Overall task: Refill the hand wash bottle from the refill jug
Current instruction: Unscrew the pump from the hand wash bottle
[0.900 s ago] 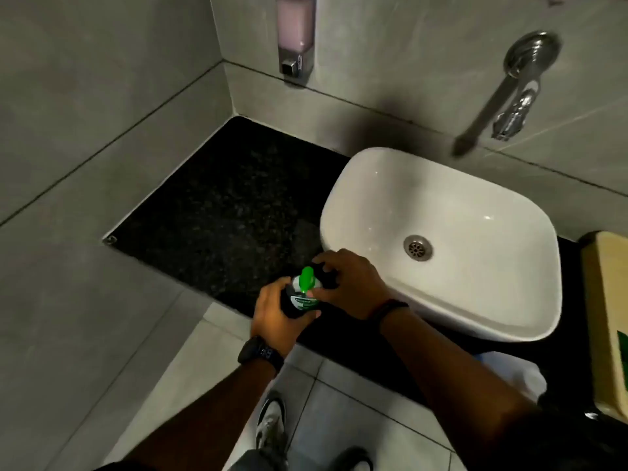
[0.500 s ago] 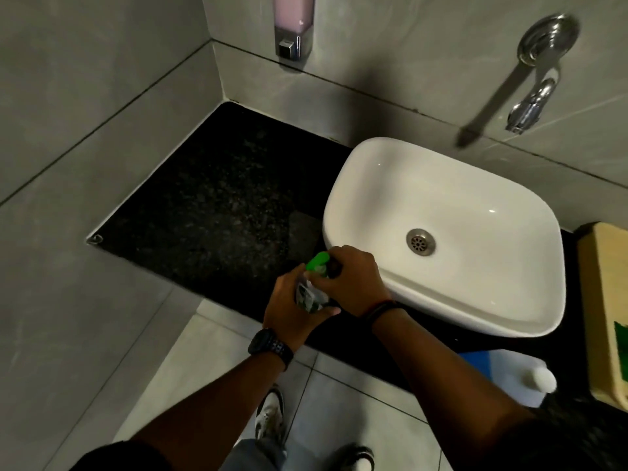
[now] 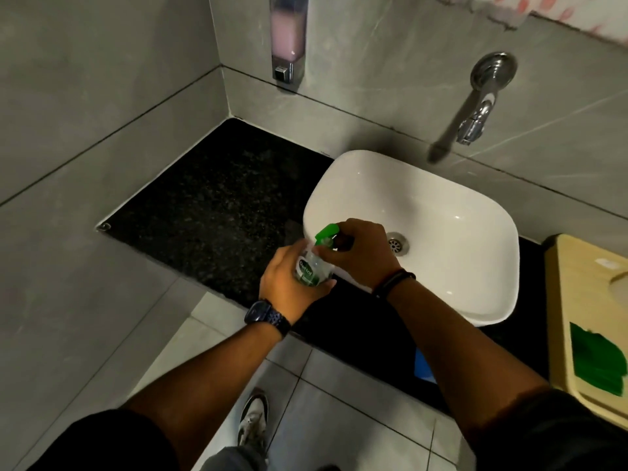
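Two hands on the hand wash bottle (image 3: pixel 311 266). Your left hand (image 3: pixel 289 280) wraps the clear body from below and behind; its fingers (image 3: pixel 324 286) curl round the label side, thumb on the near edge. Your right hand (image 3: pixel 356 251) sits on top, fingers (image 3: pixel 331 254) closed around the neck just under the green pump head (image 3: pixel 325 232), which sticks out up-left past your knuckles. Can't tell whether the pump is loose from the bottle; your right fingers hide the joint.

Bottle is held in the air, tilted, over the near-left rim of the white sink (image 3: pixel 441 212) and the front edge of the black tabletop (image 3: pixel 210 212). It's touching neither as far as visible.

Right of your right forearm, low under the tabletop edge, a blue patch (image 3: pixel 423 368) shows; mostly hidden by the arm, so you can't confirm what it is from this view.

Beyond your fingers: wall tap (image 3: pixel 475 120) above the sink, wall soap dispenser (image 3: pixel 288 39) with pink fill up-left. Beige bin lid (image 3: pixel 584 317) sits far right of your right wrist. Watch (image 3: pixel 266 316) on left wrist, dark band (image 3: pixel 394 278) on right.
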`<state>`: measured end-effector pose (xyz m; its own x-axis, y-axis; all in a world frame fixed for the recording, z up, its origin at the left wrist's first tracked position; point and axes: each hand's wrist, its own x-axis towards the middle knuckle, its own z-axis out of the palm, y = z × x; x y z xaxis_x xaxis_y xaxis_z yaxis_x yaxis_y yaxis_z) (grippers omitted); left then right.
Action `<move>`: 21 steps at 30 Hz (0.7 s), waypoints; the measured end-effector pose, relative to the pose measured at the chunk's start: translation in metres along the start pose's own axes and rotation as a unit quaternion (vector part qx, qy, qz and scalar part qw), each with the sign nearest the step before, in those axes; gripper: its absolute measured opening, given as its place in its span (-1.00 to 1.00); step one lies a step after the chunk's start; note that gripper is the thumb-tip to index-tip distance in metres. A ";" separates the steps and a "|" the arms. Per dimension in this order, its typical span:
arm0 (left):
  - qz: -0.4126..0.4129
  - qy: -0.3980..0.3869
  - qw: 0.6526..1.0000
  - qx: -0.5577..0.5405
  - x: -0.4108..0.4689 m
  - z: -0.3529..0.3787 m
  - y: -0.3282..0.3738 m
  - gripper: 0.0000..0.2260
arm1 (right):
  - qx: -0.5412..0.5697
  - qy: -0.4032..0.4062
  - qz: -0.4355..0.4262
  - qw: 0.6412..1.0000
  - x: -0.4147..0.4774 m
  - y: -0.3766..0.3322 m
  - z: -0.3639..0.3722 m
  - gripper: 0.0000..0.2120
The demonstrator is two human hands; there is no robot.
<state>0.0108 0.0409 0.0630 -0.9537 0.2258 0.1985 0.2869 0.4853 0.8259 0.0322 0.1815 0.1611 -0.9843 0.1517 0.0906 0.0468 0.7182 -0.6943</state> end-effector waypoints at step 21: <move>0.045 0.006 0.999 -0.003 -0.008 -0.010 0.038 -0.26 | 0.094 0.062 -0.008 0.994 -0.019 -0.003 -0.017 -0.64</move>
<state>0.0284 0.0492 0.0979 -0.9249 0.2578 0.2795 0.3717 0.4585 0.8072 0.0536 0.1880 0.1733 -0.9557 0.2317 0.1815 -0.0128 0.5834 -0.8121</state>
